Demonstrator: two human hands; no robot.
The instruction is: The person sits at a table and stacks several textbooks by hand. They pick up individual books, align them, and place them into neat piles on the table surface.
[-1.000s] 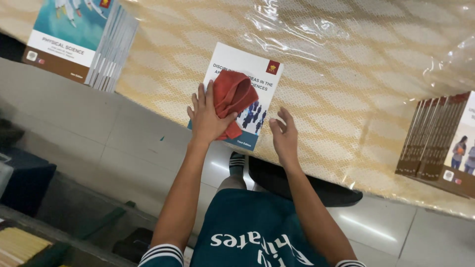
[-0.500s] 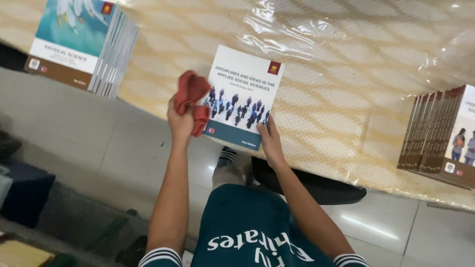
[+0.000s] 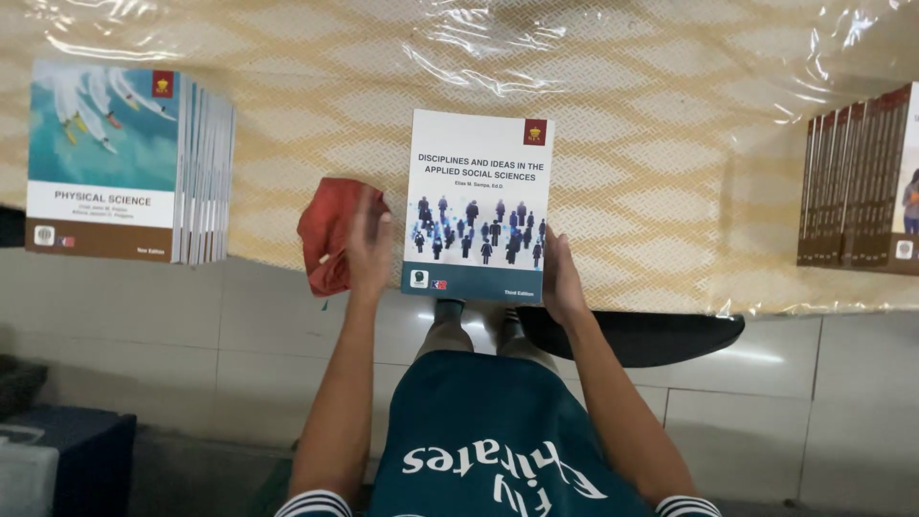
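A white book with a teal band and small dark figures on its cover lies on the patterned yellow tabletop near its front edge. My right hand rests against the book's lower right corner, thumb on the cover. My left hand presses a crumpled red cloth down just left of the book, fingers bent over it. The cloth overhangs the table's edge a little.
A stack of blue-covered books lies at the left of the table. A row of brown-spined books stands at the right edge. Clear plastic film covers the tabletop. A dark stool seat shows below the table edge. Tiled floor lies beneath.
My left hand took the red cloth off the book's cover, swept it left, and now holds it beside the book. My right hand slid to the book's lower right corner.
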